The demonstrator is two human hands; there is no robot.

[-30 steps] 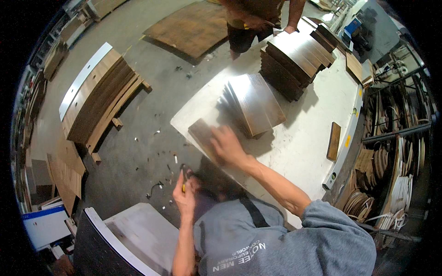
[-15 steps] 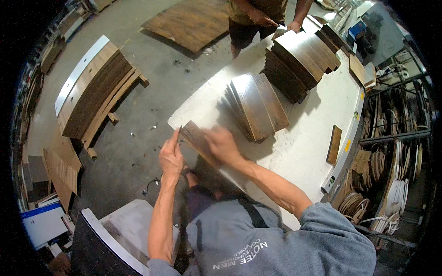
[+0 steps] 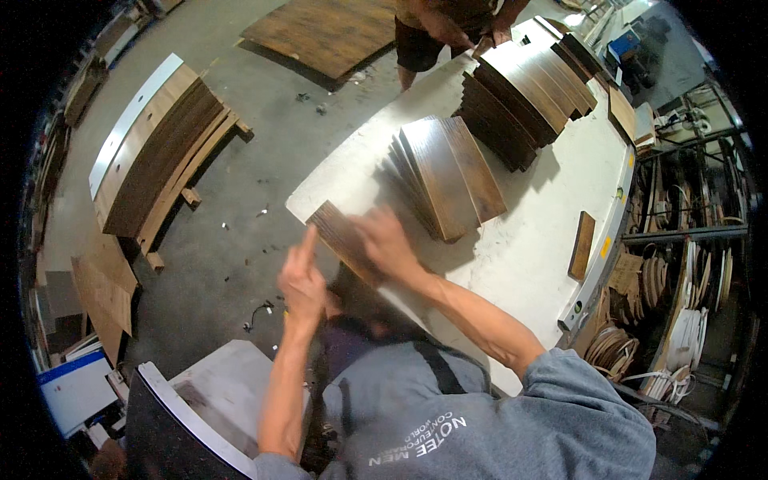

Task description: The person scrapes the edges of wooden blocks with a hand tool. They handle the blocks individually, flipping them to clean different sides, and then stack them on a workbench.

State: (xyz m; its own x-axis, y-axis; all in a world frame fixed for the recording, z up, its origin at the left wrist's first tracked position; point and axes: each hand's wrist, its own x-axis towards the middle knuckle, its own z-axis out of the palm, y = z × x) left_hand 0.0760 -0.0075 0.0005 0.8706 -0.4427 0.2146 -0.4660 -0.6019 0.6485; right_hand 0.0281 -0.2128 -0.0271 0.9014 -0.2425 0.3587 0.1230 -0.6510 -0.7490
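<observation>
A dark brown wooden board lies at the near left corner of the white table, along its edge. My left hand is at the board's left end, with one finger stretched up to its corner and the other fingers curled. My right hand is on the board's right side, bent over and smeared by motion. Whether it holds anything is hidden. Just beyond, a fanned stack of similar boards rests on the table.
A bigger stack of brown boards stands farther back, near another person. A single small board and a long level lie along the table's right side. Curved panels sit on a pallet at left. Shelves stand at right.
My left hand has dropped slightly at the board's end, its fingers more blurred. My right hand has shifted slightly up over the board. The other person's hands have moved nearer the far stack.
</observation>
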